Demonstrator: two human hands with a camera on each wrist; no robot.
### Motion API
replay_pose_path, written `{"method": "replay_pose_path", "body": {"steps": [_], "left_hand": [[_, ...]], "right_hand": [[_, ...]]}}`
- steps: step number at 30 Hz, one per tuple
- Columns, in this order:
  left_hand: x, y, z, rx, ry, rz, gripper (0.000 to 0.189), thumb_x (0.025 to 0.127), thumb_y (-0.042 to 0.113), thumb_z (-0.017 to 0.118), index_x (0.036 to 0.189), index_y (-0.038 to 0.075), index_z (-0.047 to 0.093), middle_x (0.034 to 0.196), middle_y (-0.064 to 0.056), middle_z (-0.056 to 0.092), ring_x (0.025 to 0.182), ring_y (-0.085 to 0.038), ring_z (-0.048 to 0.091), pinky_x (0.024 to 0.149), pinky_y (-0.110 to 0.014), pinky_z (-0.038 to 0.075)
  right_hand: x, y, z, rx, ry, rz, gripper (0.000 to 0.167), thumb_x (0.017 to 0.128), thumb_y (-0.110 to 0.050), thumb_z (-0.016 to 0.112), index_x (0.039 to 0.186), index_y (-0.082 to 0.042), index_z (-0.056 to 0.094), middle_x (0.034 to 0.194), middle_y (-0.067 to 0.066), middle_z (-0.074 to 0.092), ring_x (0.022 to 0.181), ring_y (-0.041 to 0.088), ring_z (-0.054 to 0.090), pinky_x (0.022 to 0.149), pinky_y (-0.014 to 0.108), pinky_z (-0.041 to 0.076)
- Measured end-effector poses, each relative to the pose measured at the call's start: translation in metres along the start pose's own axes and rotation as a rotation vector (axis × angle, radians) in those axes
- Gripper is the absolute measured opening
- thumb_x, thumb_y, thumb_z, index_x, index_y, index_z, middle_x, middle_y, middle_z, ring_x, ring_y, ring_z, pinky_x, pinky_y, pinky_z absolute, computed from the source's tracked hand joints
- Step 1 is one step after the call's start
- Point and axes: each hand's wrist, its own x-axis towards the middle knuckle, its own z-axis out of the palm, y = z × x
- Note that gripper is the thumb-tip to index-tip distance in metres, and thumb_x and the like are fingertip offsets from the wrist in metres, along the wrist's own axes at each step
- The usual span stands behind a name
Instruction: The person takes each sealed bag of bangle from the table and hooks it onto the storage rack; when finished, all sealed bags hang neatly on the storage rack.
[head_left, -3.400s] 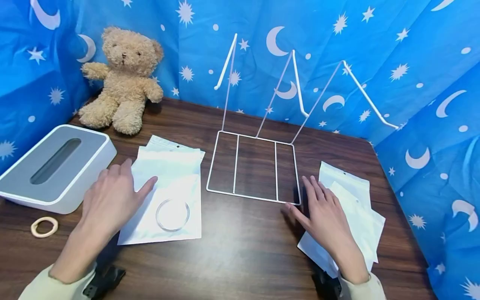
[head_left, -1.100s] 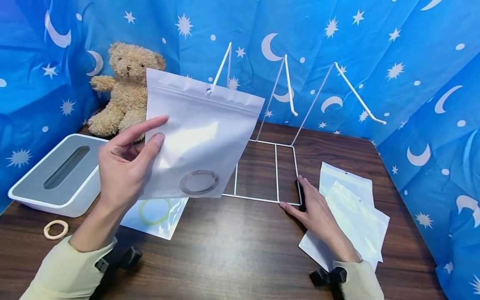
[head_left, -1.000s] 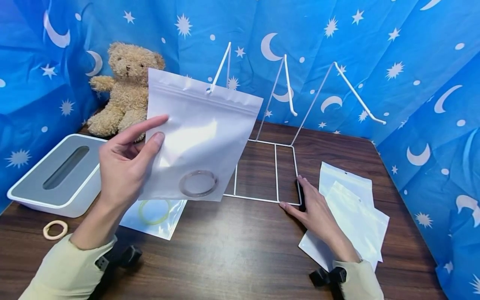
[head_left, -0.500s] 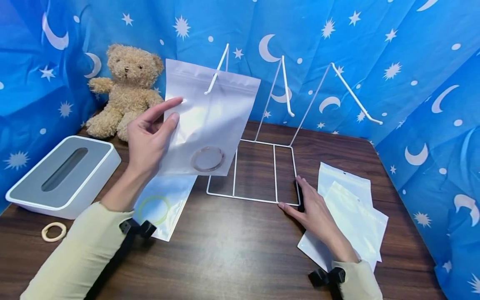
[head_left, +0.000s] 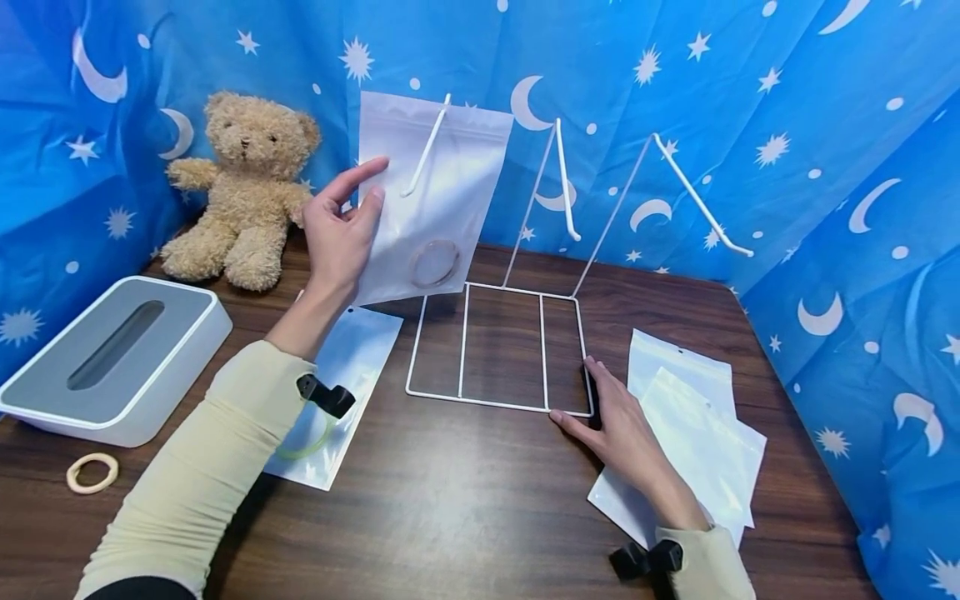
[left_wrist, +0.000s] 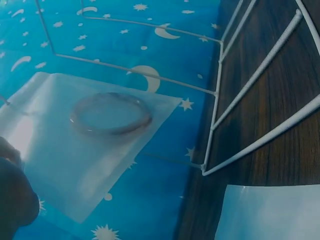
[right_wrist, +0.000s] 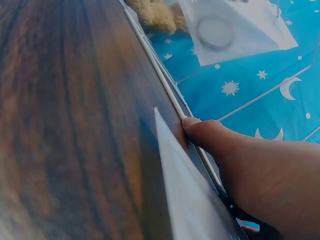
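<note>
My left hand (head_left: 341,237) pinches the left edge of a white zip bag (head_left: 401,242) between thumb and fingers. A ring-shaped item (left_wrist: 115,131) shows through the bag's lower part. The bag's top is at the left arm (head_left: 426,152) of a white wire rack (head_left: 462,350), and that arm sticks out in front of it. At the rack's front right corner, my right hand (head_left: 626,437) touches the base, thumb on the front rail and fingers along the side. In the right wrist view, the thumb (right_wrist: 215,137) rests on the rail.
Another bag (head_left: 356,367) with a yellow-green ring lies below my left forearm. Several white bags (head_left: 693,450) overlap on the right. A tissue box (head_left: 183,333), a beige ring (head_left: 92,473) and a teddy bear (head_left: 247,192) are at left. Two other rack arms (head_left: 564,179) carry nothing.
My left hand lifted a bag from the left stack, brought it to the left rack arm and moved it backward along that arm. The right hand stays at the rack's corner.
</note>
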Motion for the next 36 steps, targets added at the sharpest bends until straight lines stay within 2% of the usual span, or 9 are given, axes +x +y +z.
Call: {"method": "replay_pose_path", "body": {"steps": [4,8,12,15,19,23,28,32,36], "left_hand": [[0.001,-0.004,-0.002,0.042,-0.01,0.034,0.028,0.091,-0.006,0.06,0.117,-0.001,0.07,0.118,-0.009,0.068,0.036,-0.006,0.028,0.037,-0.017,0.024],[0.003,-0.005,-0.006,0.08,-0.051,0.051,0.03,0.092,-0.003,0.06,0.12,0.001,0.069,0.121,-0.009,0.067,0.04,-0.014,0.041,0.039,-0.019,0.028],[0.002,-0.003,-0.013,0.083,-0.112,0.075,0.033,0.09,-0.005,0.061,0.123,-0.003,0.065,0.126,-0.012,0.063,0.075,-0.024,0.065,0.057,-0.02,0.045],[0.001,0.002,-0.019,0.134,-0.196,0.133,0.037,0.088,-0.006,0.062,0.125,-0.007,0.062,0.133,-0.016,0.054,0.11,-0.027,0.059,0.086,-0.032,0.049],[-0.002,0.016,-0.033,0.248,-0.272,0.155,0.04,0.087,-0.005,0.064,0.127,-0.006,0.06,0.141,-0.015,0.043,0.128,-0.022,0.045,0.103,-0.043,0.04],[-0.015,0.024,-0.061,0.416,-0.265,0.084,0.039,0.09,-0.002,0.064,0.129,0.001,0.062,0.135,-0.008,0.051,0.122,-0.019,0.05,0.101,-0.036,0.043],[-0.052,0.022,-0.097,0.806,-0.265,-0.025,0.04,0.092,0.005,0.063,0.131,0.006,0.059,0.126,-0.011,0.059,0.113,-0.029,0.055,0.093,-0.042,0.046],[-0.086,0.021,-0.119,1.132,-0.312,-0.179,0.052,0.092,0.016,0.065,0.138,-0.002,0.049,0.13,-0.027,0.052,0.117,-0.046,0.047,0.091,-0.06,0.039],[-0.105,0.017,-0.137,1.323,-0.37,-0.378,0.072,0.09,0.032,0.069,0.14,-0.011,0.039,0.127,-0.038,0.046,0.114,-0.055,0.04,0.089,-0.067,0.036]], "right_hand": [[-0.002,-0.002,0.001,0.0,-0.007,0.013,0.1,0.085,-0.065,0.062,0.155,-0.004,0.024,0.155,0.021,0.029,0.141,0.039,0.028,0.108,0.058,0.027],[0.0,-0.004,0.003,0.006,-0.015,0.019,0.1,0.085,-0.066,0.062,0.155,-0.005,0.023,0.156,0.021,0.027,0.141,0.039,0.027,0.108,0.059,0.027],[0.001,-0.006,0.004,0.012,-0.02,0.003,0.1,0.085,-0.065,0.063,0.155,-0.004,0.024,0.156,0.022,0.028,0.141,0.039,0.027,0.108,0.058,0.027],[0.001,-0.005,0.003,0.012,-0.012,-0.007,0.099,0.085,-0.063,0.064,0.154,-0.003,0.024,0.155,0.022,0.028,0.141,0.04,0.027,0.108,0.059,0.027],[0.001,-0.002,0.002,0.011,0.0,-0.018,0.098,0.086,-0.06,0.066,0.154,-0.002,0.025,0.154,0.025,0.029,0.14,0.042,0.028,0.107,0.06,0.028],[0.001,0.0,0.002,0.016,-0.001,-0.025,0.098,0.086,-0.059,0.066,0.154,-0.002,0.025,0.153,0.027,0.029,0.139,0.043,0.028,0.106,0.06,0.028],[0.0,0.002,0.001,0.012,-0.004,-0.017,0.098,0.086,-0.059,0.066,0.154,-0.002,0.024,0.153,0.028,0.028,0.139,0.044,0.028,0.105,0.062,0.028],[0.001,0.001,0.001,0.014,-0.008,-0.017,0.098,0.086,-0.059,0.066,0.154,-0.002,0.024,0.154,0.027,0.028,0.139,0.044,0.028,0.106,0.062,0.028],[0.003,0.0,0.002,0.023,-0.012,-0.022,0.098,0.086,-0.059,0.066,0.154,-0.002,0.024,0.154,0.026,0.028,0.14,0.043,0.027,0.107,0.061,0.027]]}}
